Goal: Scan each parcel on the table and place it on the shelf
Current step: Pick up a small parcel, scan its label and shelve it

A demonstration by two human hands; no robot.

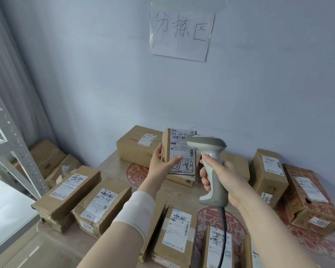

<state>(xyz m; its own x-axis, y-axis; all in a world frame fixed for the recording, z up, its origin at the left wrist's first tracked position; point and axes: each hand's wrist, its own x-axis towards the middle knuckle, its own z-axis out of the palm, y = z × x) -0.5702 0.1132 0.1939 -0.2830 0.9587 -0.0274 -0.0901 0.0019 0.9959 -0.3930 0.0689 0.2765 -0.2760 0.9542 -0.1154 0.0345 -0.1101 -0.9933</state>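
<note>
The left thumb (175, 160) lies across the label and the fingers wrap behind, so the left hand (163, 161) grasps the parcel (180, 151), a small brown box held upright above the table (112, 169) with its label facing the camera. The right hand (219, 175) has its fingers (204, 176) clenched round the grip of the scanner (205, 142), whose head sits just in front of the label's upper right corner. A dark cord (223, 229) hangs from the grip's base. Below and around the hands, other parcels (103, 206) lie on the table: a row at the near edge, two at the left, a large one (135, 149) against the wall (104, 74), and taller ones (269, 171) at the right. All are sealed cartons, so their contents are hidden. The grey metal shelf (12, 144) stands at the left edge, with more cartons (46, 155) in the corner beyond it. A handwritten sheet (182, 31) is taped to the wall.
</note>
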